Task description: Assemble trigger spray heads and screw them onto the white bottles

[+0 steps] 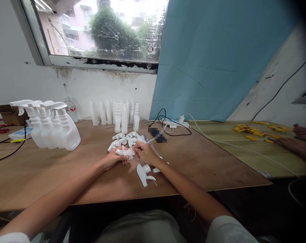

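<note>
My left hand is closed round a white trigger sprayer head, held just above the brown table. My right hand pinches a thin clear dip tube whose end meets the sprayer head. Beyond my hands lies a heap of loose white sprayer heads. One more sprayer head lies on the table near my right wrist, beside a few loose tubes.
Finished white spray bottles stand in a row at the left. Capless white bottles line the wall under the window. Cables and a power strip lie behind. Another person's hands work with yellow parts on the right-hand table.
</note>
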A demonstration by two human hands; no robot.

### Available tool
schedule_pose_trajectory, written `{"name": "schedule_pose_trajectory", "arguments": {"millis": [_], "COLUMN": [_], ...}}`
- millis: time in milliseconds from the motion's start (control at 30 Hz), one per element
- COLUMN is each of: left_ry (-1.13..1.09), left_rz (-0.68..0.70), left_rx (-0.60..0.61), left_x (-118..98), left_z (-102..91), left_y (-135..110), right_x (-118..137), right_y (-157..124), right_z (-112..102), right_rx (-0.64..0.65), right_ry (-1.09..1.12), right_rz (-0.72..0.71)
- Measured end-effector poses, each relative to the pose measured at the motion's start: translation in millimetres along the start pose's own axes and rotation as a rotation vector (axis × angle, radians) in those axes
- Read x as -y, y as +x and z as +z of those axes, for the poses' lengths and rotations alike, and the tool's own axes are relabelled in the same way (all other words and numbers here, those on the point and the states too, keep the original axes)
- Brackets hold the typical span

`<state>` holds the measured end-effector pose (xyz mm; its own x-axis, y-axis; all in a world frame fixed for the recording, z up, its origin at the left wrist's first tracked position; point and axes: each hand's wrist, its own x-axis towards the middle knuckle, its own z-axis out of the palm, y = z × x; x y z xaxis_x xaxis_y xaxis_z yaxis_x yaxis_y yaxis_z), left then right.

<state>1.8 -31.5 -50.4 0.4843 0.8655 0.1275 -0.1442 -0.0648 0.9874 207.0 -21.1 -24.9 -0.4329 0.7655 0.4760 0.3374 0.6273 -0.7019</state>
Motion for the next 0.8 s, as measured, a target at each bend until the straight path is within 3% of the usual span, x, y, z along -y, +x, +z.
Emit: {"name": "schedule_pose_trajectory", "arguments": {"millis": [200,800], "left_ry": [0.003,-0.009], "left_rz": [-0.015,-0.015], "left_rx": [0.010,0.036], "left_x": [-0.5,-2.0], "left_z": [1.2,1.6], "left_y": [-1.2,-1.9], "right_x": [-3.3,-2.8], "right_y": [-0.1,5.2], "right_z": [1.2,2.5], "right_rx": [0.059,0.086], "right_ry": [0.235,0.258], "right_rz": [0.096,0.045]}}
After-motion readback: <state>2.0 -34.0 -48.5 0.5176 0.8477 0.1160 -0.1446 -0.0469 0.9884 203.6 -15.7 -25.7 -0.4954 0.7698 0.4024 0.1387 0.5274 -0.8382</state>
